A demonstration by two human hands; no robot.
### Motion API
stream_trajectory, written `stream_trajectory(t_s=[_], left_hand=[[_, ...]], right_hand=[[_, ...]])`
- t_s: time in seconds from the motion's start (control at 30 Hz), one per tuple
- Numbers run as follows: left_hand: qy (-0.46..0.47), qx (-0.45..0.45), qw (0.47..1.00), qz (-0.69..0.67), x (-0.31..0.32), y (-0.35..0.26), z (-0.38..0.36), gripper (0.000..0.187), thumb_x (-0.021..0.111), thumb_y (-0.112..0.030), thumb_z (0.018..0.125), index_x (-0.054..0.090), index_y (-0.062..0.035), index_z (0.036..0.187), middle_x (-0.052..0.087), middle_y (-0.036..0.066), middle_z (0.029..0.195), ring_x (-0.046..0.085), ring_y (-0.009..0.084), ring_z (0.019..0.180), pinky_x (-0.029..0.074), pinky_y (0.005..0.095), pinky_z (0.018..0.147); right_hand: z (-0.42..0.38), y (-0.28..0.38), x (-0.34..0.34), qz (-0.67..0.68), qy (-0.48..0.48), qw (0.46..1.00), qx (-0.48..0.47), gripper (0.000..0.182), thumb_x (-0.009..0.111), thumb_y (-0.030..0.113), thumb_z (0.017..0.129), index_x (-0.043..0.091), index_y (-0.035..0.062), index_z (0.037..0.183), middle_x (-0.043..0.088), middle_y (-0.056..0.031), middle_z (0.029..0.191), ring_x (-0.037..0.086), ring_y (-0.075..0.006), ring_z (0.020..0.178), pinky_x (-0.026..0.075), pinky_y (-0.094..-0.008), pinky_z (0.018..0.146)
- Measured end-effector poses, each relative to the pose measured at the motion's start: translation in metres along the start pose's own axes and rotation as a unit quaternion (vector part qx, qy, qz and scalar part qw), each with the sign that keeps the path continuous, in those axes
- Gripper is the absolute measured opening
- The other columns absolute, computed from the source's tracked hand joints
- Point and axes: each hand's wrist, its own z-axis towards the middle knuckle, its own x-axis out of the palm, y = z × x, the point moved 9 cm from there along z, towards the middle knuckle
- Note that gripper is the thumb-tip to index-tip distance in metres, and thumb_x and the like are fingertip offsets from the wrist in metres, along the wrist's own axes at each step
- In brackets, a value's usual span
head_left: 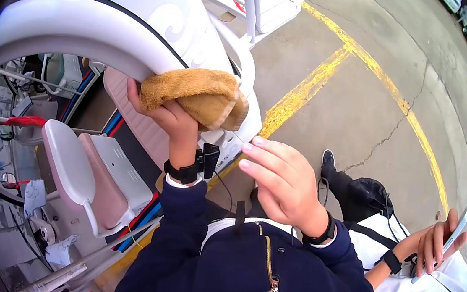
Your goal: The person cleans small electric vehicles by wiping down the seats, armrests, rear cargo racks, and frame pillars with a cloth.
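Left hand (167,114) closed around a folded tan cloth (196,94), pressing it against the white curved body panel (83,23) of a small vehicle. Right hand (279,179) loosely open, fingers extended, holding nothing, just beside the cloth. Pink seat (82,178) lies below; a co-worker's hand (435,240) grips a phone (460,229) at right.

From my remote seat I could not see the left hand's (169,116) fingers, buried under the tan cloth (199,94). The white vehicle body (103,14) ran off the top edge. A co-worker's phone (456,228) showed edge-on only (screen unreadable), and that person's torso was cropped.
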Motion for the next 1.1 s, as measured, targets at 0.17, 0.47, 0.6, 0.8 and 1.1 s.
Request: stream_trajectory(t_s=[0.17, 0.47, 0.6, 0.8, 1.1], left_hand=[[0.026, 0.029, 0.999, 0.033, -0.002, 0.007, -0.009, 0.060, 0.044, -0.007, 0.095, 0.011, 0.0029, 0.145, 0.023, 0.024, 0.143, 0.031, 0.0373, 0.132, 0.023, 0.0459, 0.111], [0.152, -0.037, 0.988, 0.017, -0.009, 0.009, 0.003, 0.050, 0.053, -0.016, 0.092, 0.035, 0.0042, 0.134, 0.044, 0.025, 0.128, 0.046, 0.0419, 0.117, 0.036, 0.0448, 0.100], [0.199, -0.033, 0.979, -0.039, -0.019, -0.003, 0.016, 0.047, 0.058, -0.023, 0.094, 0.044, 0.0028, 0.132, 0.048, 0.023, 0.127, 0.050, 0.0382, 0.115, 0.040, 0.0417, 0.097], [0.115, 0.060, 0.989, -0.069, -0.034, -0.047, 0.048, 0.053, 0.064, -0.018, 0.091, 0.045, 0.0030, 0.135, 0.052, 0.023, 0.126, 0.056, 0.0364, 0.111, 0.044, 0.0398, 0.094], [0.074, 0.025, 0.981, -0.179, -0.013, -0.040, 0.083, 0.061, 0.070, -0.009, 0.086, 0.039, 0.0067, 0.137, 0.054, 0.014, 0.126, 0.052, 0.0188, 0.114, 0.041, 0.0317, 0.098]], right_hand=[[-0.072, -0.074, 0.066, -0.021, -0.069, 0.976, 0.204, 0.041, 0.060, -0.003, 0.081, 0.056, -0.0012, 0.122, 0.059, -0.0193, 0.125, 0.055, -0.0361, 0.118, 0.044, -0.0395, 0.098], [0.027, -0.092, 0.134, 0.083, -0.094, 0.973, 0.192, 0.038, 0.068, 0.005, 0.079, 0.041, 0.0001, 0.105, 0.048, -0.0085, 0.078, 0.051, -0.0196, 0.066, 0.044, -0.0318, 0.060], [0.024, -0.091, 0.130, 0.090, -0.143, 0.972, 0.164, 0.033, 0.067, 0.003, 0.080, 0.043, 0.0008, 0.103, 0.047, -0.0058, 0.077, 0.049, -0.0155, 0.066, 0.044, -0.0290, 0.059], [0.056, -0.085, 0.091, 0.193, -0.179, 0.960, 0.095, 0.032, 0.057, -0.004, 0.087, 0.048, -0.0015, 0.118, 0.056, -0.0088, 0.104, 0.057, -0.0135, 0.092, 0.049, -0.0271, 0.082], [0.135, -0.045, 0.067, -0.012, -0.270, 0.962, -0.040, 0.058, 0.071, 0.015, 0.079, 0.040, -0.0028, 0.125, 0.062, -0.0254, 0.101, 0.065, -0.0420, 0.089, 0.052, -0.0422, 0.075]])
